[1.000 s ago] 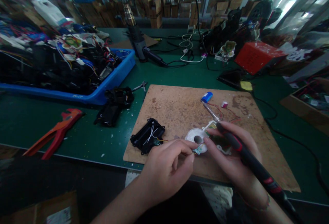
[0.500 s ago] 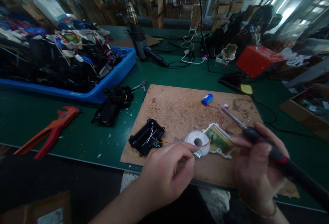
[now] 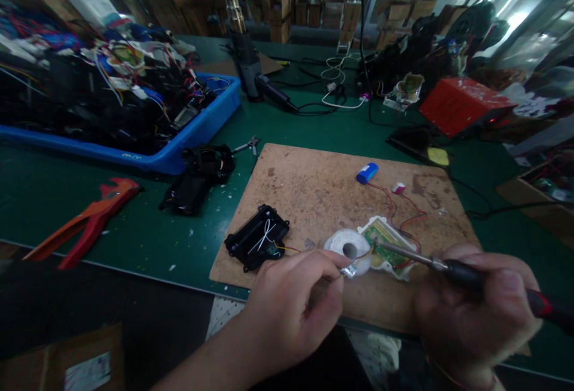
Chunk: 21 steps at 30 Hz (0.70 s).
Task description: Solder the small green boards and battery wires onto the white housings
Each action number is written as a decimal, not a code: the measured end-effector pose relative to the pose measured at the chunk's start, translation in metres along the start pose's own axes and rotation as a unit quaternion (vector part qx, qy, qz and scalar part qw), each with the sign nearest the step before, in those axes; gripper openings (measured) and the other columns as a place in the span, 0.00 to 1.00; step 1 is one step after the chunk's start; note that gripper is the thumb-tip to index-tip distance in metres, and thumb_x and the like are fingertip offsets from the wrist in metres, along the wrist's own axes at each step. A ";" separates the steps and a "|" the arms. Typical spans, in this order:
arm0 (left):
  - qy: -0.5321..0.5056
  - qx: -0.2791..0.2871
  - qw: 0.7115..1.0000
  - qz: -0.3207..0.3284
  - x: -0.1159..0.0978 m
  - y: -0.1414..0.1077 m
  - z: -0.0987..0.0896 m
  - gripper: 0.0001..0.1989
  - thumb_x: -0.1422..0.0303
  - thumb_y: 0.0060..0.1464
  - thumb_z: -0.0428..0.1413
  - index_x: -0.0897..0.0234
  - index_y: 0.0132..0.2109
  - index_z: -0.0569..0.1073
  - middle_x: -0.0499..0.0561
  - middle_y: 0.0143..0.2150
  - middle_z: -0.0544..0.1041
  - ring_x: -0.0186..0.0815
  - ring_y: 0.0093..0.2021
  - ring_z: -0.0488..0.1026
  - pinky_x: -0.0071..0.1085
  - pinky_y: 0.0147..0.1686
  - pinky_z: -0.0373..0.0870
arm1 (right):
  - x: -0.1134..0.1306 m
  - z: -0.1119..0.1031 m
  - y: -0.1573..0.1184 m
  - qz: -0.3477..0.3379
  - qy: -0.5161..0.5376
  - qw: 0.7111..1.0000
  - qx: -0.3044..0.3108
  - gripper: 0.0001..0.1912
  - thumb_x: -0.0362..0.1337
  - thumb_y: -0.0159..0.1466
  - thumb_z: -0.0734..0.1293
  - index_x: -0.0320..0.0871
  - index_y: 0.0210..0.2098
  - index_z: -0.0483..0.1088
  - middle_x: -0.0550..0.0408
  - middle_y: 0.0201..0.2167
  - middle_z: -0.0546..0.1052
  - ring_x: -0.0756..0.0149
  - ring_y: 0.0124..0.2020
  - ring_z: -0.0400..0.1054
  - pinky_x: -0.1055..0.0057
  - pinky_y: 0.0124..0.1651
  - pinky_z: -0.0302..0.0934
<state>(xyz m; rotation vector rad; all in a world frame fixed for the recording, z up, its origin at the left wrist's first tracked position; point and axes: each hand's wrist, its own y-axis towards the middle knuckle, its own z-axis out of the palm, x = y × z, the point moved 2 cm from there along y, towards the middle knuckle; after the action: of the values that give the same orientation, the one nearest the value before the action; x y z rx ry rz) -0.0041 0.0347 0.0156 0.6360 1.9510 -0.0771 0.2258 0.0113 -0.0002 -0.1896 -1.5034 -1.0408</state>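
- From where I stand, the left hand (image 3: 298, 301) has thumb and forefinger pinched on a small pale circuit board (image 3: 348, 271), held just at the near edge of a white ring-shaped spool (image 3: 345, 240).
- The right hand (image 3: 479, 307) has its fingers wrapped around a black-and-red-handled soldering iron (image 3: 442, 263), whose metal tip points at the left side of a green circuit board in a white frame (image 3: 390, 252); whether the tip touches anything, I can't tell.
- What looks done: a thin yellow wire (image 3: 291, 249) already runs out of an open black plastic housing (image 3: 256, 238) toward the left hand, and thin red wires lead from a blue cylindrical battery (image 3: 367, 173) toward the green board. Their far ends are too small to make out.
- What looks left: the housing lies uncovered on the brown work mat (image 3: 309, 176), with both boards and the battery outside it, and a small white-and-pink block (image 3: 398, 188) sits beside the red wires. I'd judge the wiring work partway along, with the parts spread out and unassembled.
- Whether any joint at the pinched board is finished, the fingers hide from me.
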 end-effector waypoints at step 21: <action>0.006 -0.011 1.000 0.006 0.001 0.001 0.002 0.06 0.74 0.63 0.58 0.57 0.41 0.72 0.39 0.51 0.85 0.30 0.43 0.83 0.26 0.34 0.75 | 0.008 0.006 -0.006 0.011 0.014 0.994 0.107 0.13 0.36 0.68 0.67 0.44 0.26 0.69 0.60 0.22 0.67 0.68 0.25 0.64 0.67 0.26 0.58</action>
<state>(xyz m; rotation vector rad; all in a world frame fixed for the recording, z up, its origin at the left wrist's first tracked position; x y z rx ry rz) -0.0021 0.0353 0.0143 0.6347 1.9578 -0.0445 0.2160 0.0083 0.0052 -0.0399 -1.5727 -0.8539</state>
